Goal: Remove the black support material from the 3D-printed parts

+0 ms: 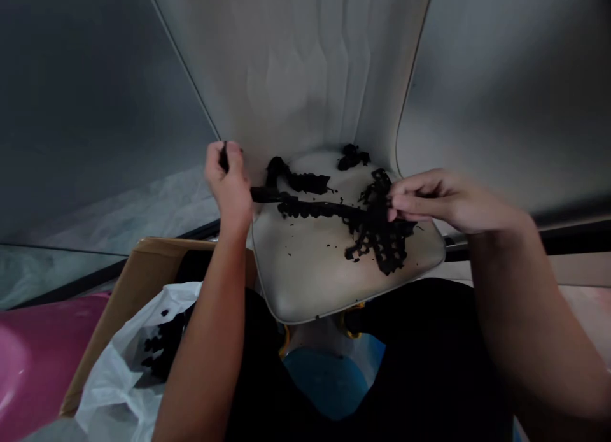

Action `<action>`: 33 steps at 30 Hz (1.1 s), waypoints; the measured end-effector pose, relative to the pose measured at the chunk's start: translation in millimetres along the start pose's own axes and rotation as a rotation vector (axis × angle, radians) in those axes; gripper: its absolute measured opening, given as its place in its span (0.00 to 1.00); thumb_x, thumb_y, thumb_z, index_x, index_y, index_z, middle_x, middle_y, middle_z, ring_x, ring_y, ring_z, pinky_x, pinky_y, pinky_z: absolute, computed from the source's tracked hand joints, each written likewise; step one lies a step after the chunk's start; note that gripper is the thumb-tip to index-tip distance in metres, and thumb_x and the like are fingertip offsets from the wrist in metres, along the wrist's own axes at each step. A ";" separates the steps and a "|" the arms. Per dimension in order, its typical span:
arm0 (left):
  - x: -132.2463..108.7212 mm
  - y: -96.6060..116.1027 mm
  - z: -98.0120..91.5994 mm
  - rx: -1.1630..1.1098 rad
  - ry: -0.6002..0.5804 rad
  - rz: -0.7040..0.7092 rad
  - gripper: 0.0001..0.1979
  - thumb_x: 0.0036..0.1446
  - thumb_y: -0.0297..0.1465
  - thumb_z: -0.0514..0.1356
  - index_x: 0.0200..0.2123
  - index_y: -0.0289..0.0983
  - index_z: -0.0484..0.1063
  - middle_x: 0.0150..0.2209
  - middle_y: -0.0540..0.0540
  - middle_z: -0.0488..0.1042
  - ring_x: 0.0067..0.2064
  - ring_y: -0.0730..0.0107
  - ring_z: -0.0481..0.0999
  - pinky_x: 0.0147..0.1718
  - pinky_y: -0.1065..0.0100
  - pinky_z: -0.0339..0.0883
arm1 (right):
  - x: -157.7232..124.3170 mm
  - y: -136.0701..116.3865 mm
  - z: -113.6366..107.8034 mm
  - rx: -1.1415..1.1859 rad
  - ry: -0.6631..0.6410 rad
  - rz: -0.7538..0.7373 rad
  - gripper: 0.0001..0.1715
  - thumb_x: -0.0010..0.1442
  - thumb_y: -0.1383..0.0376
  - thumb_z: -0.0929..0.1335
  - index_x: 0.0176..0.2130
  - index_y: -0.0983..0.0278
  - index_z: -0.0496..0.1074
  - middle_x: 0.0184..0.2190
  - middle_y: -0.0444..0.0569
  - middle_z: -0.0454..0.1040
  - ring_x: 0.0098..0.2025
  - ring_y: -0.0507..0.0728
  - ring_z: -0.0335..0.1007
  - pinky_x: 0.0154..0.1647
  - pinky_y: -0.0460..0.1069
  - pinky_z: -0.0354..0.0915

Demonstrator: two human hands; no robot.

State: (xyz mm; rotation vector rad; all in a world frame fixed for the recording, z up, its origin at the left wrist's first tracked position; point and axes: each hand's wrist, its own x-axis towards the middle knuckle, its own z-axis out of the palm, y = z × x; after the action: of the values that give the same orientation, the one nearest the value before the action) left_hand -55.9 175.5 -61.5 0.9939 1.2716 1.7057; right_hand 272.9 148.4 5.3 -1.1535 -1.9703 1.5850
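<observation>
A black lace-like strip [324, 208] stretches across the seat of a beige chair [305, 276] between my two hands. My left hand [230, 181] is closed around its left end, with a bit of black showing between thumb and fingers. On the right, my right hand [429, 200] pinches the strip where it meets a tangled openwork black bunch [384, 232]. Behind the strip lies a curled black ragged piece [300, 179], and a small black clump [353, 156] rests near the backrest. Tiny black crumbs dot the seat.
At the lower left stands a cardboard box [128, 276] with a white plastic bag [114, 365] holding more black pieces. A pink tub [48, 359] is beside it. Below the seat, between my legs, is a blue round object [327, 378]. Grey panels flank the chair.
</observation>
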 end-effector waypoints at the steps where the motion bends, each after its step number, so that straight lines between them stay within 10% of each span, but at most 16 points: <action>1: -0.9 0.1 0.7 -0.022 -0.017 0.008 0.23 0.70 0.51 0.69 0.34 0.43 0.66 0.30 0.54 0.60 0.25 0.74 0.56 0.22 0.69 0.50 | -2.2 2.2 -0.6 0.034 0.051 -0.019 0.26 0.66 0.42 0.79 0.34 0.60 0.85 0.23 0.45 0.69 0.25 0.51 0.56 0.25 0.51 0.50; 6: -6.7 4.4 3.3 -0.066 -0.101 -0.031 0.28 0.60 0.53 0.77 0.32 0.42 0.66 0.29 0.55 0.62 0.22 0.80 0.48 0.19 0.69 0.37 | 8.6 2.7 12.6 0.278 0.167 -0.130 0.27 0.66 0.44 0.80 0.31 0.61 0.76 0.18 0.38 0.56 0.24 0.50 0.51 0.28 0.50 0.47; 14: 21.3 21.3 -38.2 -0.030 0.254 -0.039 0.25 0.76 0.45 0.66 0.32 0.41 0.57 0.24 0.56 0.47 0.24 0.76 0.41 0.22 0.68 0.31 | -26.2 11.7 -38.6 -0.056 0.549 0.103 0.36 0.56 0.35 0.82 0.27 0.62 0.74 0.20 0.40 0.60 0.24 0.49 0.51 0.26 0.53 0.47; 19: 32.7 31.5 -94.4 0.020 0.601 0.061 0.26 0.80 0.44 0.59 0.30 0.41 0.56 0.26 0.52 0.45 0.27 0.69 0.40 0.25 0.65 0.30 | -56.7 12.9 -54.7 -0.057 0.518 0.180 0.36 0.51 0.36 0.84 0.26 0.63 0.79 0.17 0.43 0.58 0.21 0.50 0.53 0.24 0.55 0.44; 22: 29.0 39.8 -108.0 -0.032 0.363 -0.044 0.25 0.78 0.50 0.59 0.30 0.42 0.61 0.26 0.52 0.45 0.29 0.65 0.32 0.24 0.62 0.29 | -54.7 7.7 -39.5 0.049 0.419 0.074 0.33 0.57 0.42 0.84 0.23 0.63 0.76 0.18 0.42 0.55 0.21 0.49 0.51 0.25 0.54 0.41; 33: -4.7 85.4 28.5 -0.460 -0.177 -0.131 0.26 0.84 0.42 0.48 0.34 0.36 0.70 0.29 0.52 0.52 0.22 0.81 0.44 0.14 0.76 0.43 | 3.5 7.9 5.4 0.332 0.323 -0.054 0.30 0.61 0.45 0.83 0.29 0.61 0.73 0.20 0.40 0.63 0.26 0.50 0.55 0.32 0.51 0.48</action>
State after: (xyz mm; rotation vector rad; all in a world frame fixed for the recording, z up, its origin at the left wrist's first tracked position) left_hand -39.1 164.4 26.4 0.7486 0.7636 1.6639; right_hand 269.8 148.0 -4.4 -1.1256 -1.4583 1.5156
